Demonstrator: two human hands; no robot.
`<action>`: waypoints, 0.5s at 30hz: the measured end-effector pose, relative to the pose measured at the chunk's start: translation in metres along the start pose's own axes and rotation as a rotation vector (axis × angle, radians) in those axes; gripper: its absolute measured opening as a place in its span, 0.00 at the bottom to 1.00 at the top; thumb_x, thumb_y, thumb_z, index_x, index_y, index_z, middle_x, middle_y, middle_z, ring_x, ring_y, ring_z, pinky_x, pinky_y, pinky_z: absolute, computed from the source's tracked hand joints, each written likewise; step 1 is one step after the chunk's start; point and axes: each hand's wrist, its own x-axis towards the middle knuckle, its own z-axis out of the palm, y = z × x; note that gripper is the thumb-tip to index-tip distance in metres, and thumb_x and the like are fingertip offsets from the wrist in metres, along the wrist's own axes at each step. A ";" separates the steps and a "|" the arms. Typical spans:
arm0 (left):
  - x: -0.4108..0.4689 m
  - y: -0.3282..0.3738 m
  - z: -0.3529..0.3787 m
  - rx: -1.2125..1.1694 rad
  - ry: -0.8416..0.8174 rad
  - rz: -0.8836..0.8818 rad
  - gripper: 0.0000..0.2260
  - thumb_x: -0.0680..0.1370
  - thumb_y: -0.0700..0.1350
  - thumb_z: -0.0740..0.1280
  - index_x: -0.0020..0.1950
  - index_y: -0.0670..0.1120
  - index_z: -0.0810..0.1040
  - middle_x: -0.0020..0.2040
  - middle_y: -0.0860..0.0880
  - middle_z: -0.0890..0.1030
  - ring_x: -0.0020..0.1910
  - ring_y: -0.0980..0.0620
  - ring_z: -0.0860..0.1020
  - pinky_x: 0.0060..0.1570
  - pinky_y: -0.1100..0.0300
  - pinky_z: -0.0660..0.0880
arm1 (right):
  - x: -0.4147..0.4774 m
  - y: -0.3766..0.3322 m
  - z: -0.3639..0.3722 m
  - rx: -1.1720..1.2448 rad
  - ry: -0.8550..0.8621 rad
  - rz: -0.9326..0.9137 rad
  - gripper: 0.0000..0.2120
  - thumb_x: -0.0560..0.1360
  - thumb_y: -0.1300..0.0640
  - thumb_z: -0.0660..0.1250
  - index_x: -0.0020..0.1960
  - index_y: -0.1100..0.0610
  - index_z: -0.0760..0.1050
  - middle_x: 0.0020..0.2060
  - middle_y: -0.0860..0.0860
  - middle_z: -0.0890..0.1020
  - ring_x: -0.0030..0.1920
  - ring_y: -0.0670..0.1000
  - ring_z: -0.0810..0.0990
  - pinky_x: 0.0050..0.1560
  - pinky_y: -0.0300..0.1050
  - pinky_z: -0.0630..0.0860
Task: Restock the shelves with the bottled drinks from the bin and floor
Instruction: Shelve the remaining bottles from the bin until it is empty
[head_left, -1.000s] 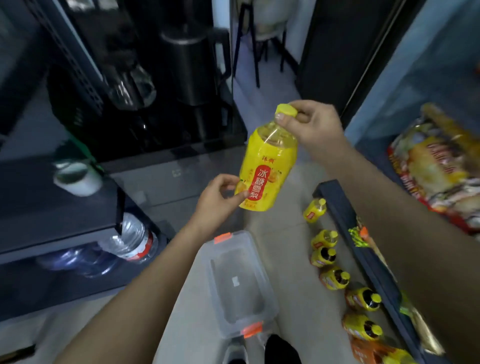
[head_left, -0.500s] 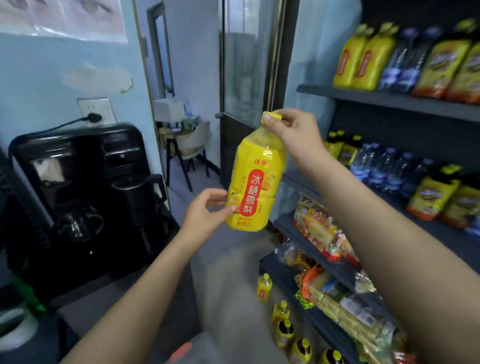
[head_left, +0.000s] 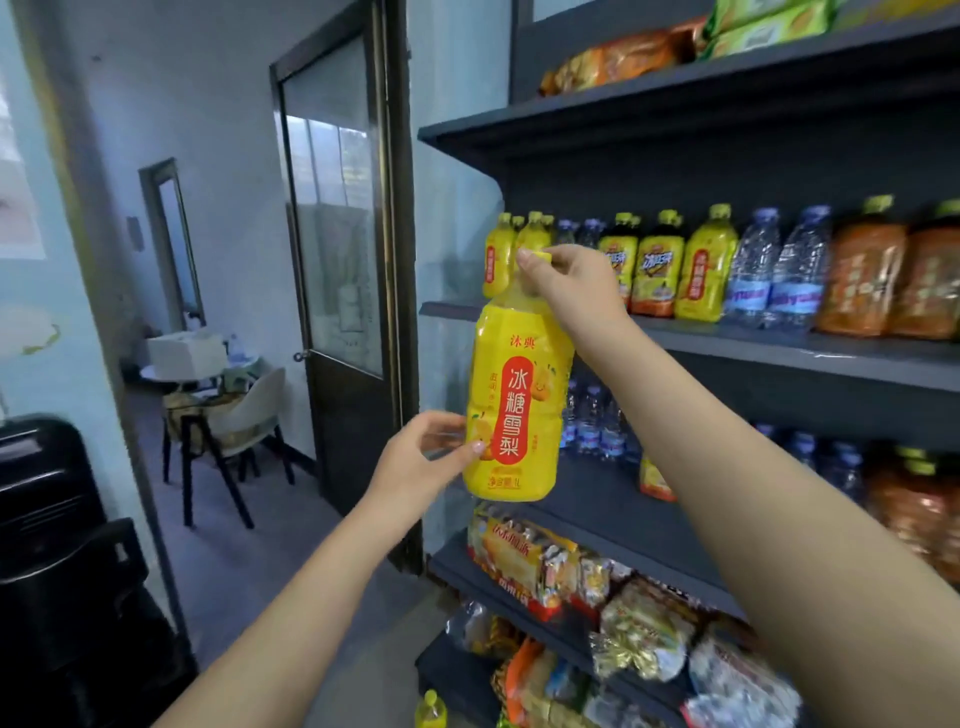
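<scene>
Head view has 1 large yellow bottle (head_left: 511, 410) held upright in mid-air at the centre, just in front of the left end of the shelving. The right hand (head_left: 566, 291) pinches the cap (head_left: 540, 255) at the bottle's 12 o'clock, fingers curled round it. That grip seems to carry the weight and lets the bottle hang plumb. The left hand (head_left: 415, 467) pinches the lower label at 9 o'clock, thumb on the front and fingers behind, probably to steady the base and steer it. The label faces the person, which suits a front-facing placement.

Behind the cap, from 12 to 3 o'clock, the drinks shelf (head_left: 779, 348) holds matching yellow bottles (head_left: 498, 260) at its left end, then water bottles (head_left: 769, 270) and orange ones further right. The held bottle's base hangs below that shelf's lip, level with the lower shelf (head_left: 597, 499), which shows bare board at 4 o'clock of the bottle. I cannot tell which of the 2 is the target. The matching row suggests the upper one, which would need a lift to clear the lip.

At 6 o'clock, 1 floor bottle (head_left: 430, 712) stands by the shelving foot, so restocking looks unfinished.
</scene>
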 end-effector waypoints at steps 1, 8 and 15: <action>0.007 0.005 0.012 -0.005 -0.010 0.008 0.10 0.71 0.42 0.73 0.47 0.53 0.77 0.49 0.52 0.81 0.52 0.55 0.79 0.56 0.58 0.75 | 0.006 0.004 -0.011 -0.023 0.005 -0.005 0.21 0.76 0.48 0.65 0.48 0.68 0.78 0.45 0.65 0.82 0.47 0.62 0.81 0.51 0.59 0.76; 0.058 0.029 0.091 -0.030 -0.048 0.043 0.11 0.72 0.43 0.72 0.53 0.49 0.76 0.52 0.53 0.80 0.52 0.59 0.77 0.41 0.72 0.74 | 0.052 0.042 -0.081 -0.095 0.040 -0.012 0.18 0.78 0.47 0.61 0.48 0.62 0.78 0.39 0.52 0.79 0.41 0.50 0.76 0.43 0.46 0.71; 0.094 0.041 0.144 -0.066 -0.054 0.061 0.08 0.73 0.41 0.71 0.51 0.49 0.77 0.51 0.53 0.80 0.52 0.57 0.77 0.50 0.65 0.75 | 0.084 0.073 -0.130 -0.136 0.102 -0.025 0.15 0.78 0.46 0.60 0.50 0.58 0.75 0.37 0.47 0.75 0.36 0.43 0.72 0.32 0.37 0.66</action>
